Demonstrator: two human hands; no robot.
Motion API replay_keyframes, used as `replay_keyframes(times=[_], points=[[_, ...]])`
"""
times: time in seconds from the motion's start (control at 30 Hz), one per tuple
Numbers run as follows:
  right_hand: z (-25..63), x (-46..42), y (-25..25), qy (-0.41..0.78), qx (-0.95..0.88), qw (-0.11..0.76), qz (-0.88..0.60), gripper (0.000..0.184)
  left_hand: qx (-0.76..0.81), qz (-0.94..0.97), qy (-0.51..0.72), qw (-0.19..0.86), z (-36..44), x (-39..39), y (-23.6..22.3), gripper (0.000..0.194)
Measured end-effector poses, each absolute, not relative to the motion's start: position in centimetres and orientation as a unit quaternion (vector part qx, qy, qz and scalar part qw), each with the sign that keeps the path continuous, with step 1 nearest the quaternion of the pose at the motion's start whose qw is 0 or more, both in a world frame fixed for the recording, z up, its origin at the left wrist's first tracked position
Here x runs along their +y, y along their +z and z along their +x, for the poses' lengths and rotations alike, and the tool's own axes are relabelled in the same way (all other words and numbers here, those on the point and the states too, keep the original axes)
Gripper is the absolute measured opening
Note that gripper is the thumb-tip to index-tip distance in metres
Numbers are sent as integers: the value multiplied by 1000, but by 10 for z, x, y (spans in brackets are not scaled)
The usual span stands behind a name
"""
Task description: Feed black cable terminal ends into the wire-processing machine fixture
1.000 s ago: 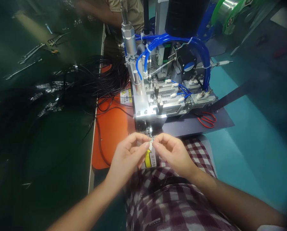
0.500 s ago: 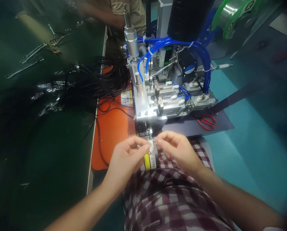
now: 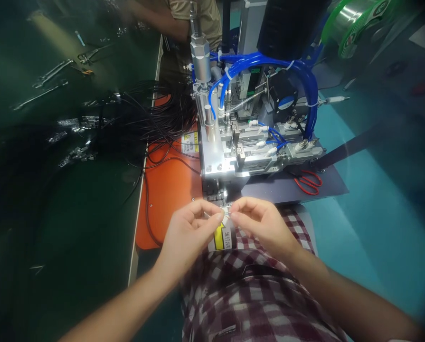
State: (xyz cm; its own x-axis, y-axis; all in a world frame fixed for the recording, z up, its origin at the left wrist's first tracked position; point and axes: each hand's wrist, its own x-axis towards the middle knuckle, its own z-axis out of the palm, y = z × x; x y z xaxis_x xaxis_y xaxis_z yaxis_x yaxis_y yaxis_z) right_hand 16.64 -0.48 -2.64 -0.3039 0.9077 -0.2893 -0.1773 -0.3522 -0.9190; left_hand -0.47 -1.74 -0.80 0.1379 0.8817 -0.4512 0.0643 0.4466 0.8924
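Observation:
My left hand pinches a thin, pale wire-like piece between thumb and forefinger. From the other side my right hand has its thumb and fingertips closed at that piece's right end. The fingertips of both hands are only a small gap apart. The piece is too small for me to tell its exact kind. Right under the hands lies a white label with a yellow arrow, at the front end of the machine's track.
Ahead stands a metal machine with blue air tubes. Black cables lie across the orange plate and dark green table. Red-handled scissors or pliers rest at right; a solder spool hangs above. Another person's arm is beyond.
The view has shifted slightly, moving the machine a little to the right in the picture. My right fingertips have come slightly closer to the left ones; both hands stay pinched at the thin piece.

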Motion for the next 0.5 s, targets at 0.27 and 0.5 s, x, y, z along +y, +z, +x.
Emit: replay_keyframes(times=[0.27, 0.5], points=[[170, -2, -23, 718, -408, 350, -442, 14, 564, 440, 326, 618, -5, -16, -6, 16], [170, -1, -26, 730, -398, 349, -432, 18, 568, 445, 315, 617, -5, -14, -7, 18]])
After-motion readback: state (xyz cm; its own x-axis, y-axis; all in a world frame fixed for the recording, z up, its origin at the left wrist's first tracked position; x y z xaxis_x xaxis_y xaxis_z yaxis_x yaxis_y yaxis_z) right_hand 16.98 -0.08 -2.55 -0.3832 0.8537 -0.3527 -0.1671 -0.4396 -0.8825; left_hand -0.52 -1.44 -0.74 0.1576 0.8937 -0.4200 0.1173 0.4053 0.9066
